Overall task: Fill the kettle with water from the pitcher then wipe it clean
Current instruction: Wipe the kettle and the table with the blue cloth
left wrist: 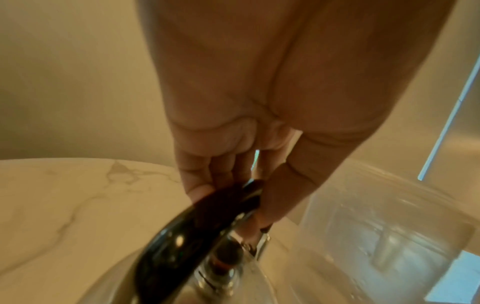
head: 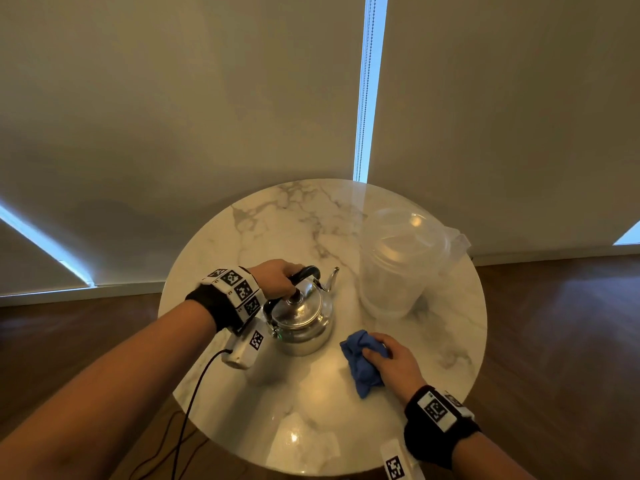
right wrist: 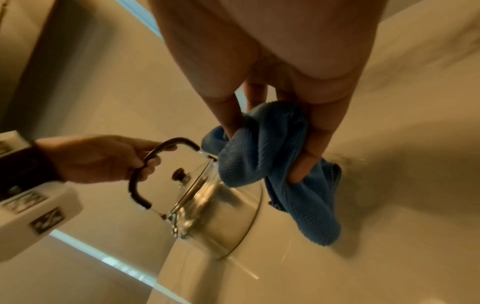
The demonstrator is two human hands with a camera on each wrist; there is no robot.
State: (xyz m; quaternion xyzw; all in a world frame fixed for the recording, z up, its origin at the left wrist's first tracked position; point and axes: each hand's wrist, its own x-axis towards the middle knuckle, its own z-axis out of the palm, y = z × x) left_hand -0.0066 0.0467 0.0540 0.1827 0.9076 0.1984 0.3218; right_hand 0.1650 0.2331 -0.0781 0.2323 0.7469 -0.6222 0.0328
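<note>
A shiny steel kettle (head: 304,323) with its lid on stands on the round marble table (head: 277,223). My left hand (head: 275,277) grips its black arched handle (left wrist: 197,222) from above; the right wrist view shows the same grip on the kettle (right wrist: 221,216). To the right of the kettle my right hand (head: 391,362) grips a crumpled blue cloth (head: 362,367), which rests on the tabletop. In the right wrist view the cloth (right wrist: 259,164) is bunched between my fingers, just beside the kettle's rim. A clear plastic pitcher (head: 398,261) stands behind the cloth.
The table is small and its edge (head: 483,317) lies close behind the pitcher. Beyond it are a dark wood floor (head: 561,323) and pale roller blinds. A black cable (head: 194,386) hangs from my left wrist device over the table's left edge.
</note>
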